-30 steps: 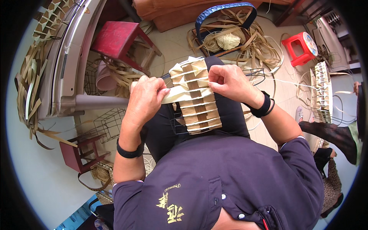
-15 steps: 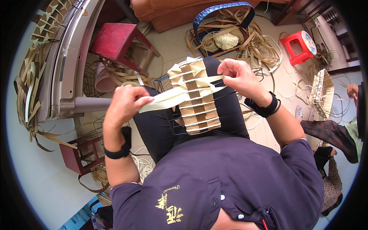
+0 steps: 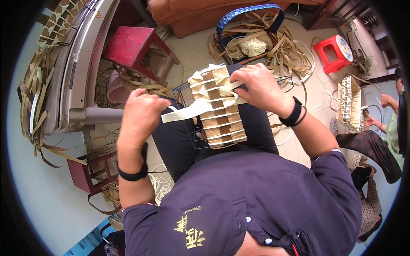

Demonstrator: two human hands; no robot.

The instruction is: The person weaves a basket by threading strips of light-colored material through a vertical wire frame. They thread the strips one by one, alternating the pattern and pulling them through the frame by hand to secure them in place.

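A small woven piece of tan and brown strips on a wire frame rests across my thighs. White cords cross it in rows, and pointed cream folds show at its far end. A flat cream strip runs out of its left side. My left hand is closed at that strip's outer end, the fingertips partly hidden. My right hand, closed in a pinch over the piece's right edge, grips a pale strip end near the folds.
A red wooden stool and a grey cabinet stand left. Ahead, a blue-handled basket sits among loose strips and a yarn ball. A red plastic stool is right. Another person's hands are near a woven basket.
My right hand has moved left, closer onto the woven piece. My left hand has turned, and the cream strip's outer end now lies folded and slacker. At right, the other person's hands reach further in.
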